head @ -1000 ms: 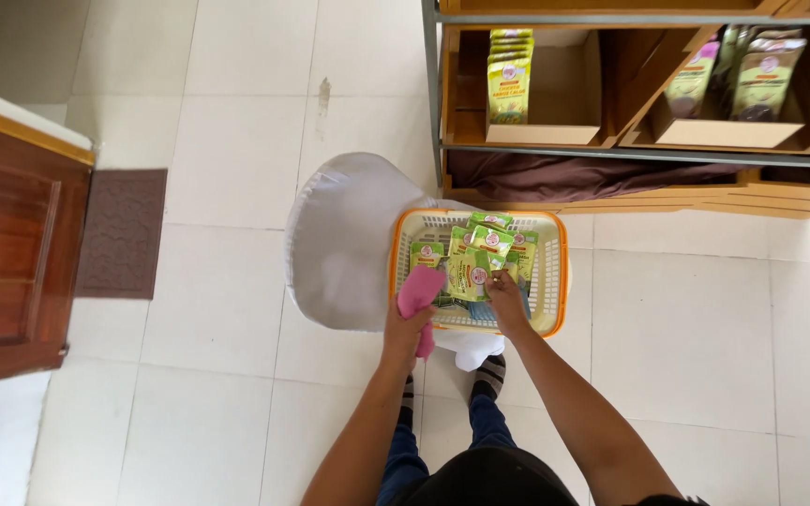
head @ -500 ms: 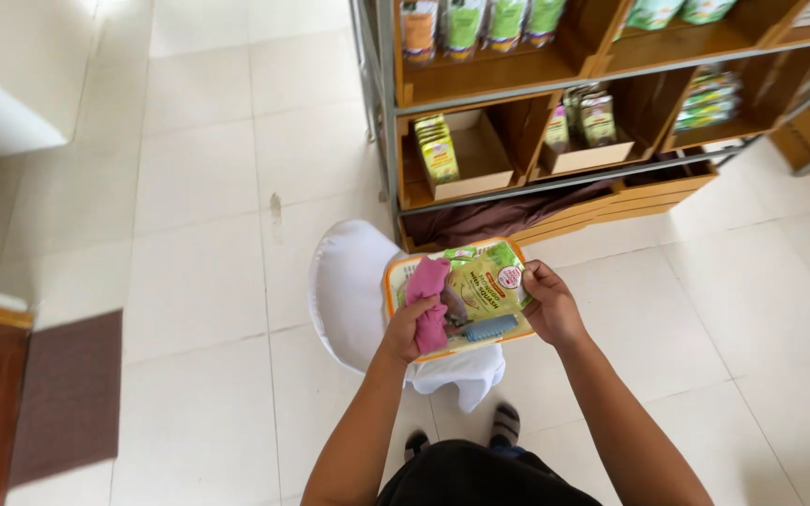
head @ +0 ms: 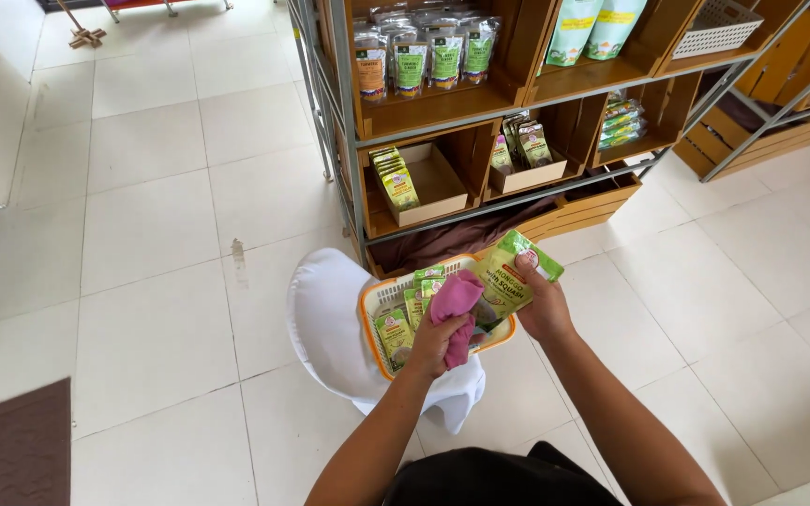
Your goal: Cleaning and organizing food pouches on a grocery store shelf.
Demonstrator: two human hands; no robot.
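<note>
The left hand (head: 438,342) clutches a pink cloth (head: 455,305), the right hand (head: 544,309) pinches a green pouch (head: 508,276) over the basket (head: 374,302) — a loose pinch could drop it.

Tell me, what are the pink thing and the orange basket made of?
The pink thing in the left hand looks like soft cloth: it bunches and folds, with no shine. The orange basket looks like hard plastic: a smooth rim and pale slotted walls.
</note>
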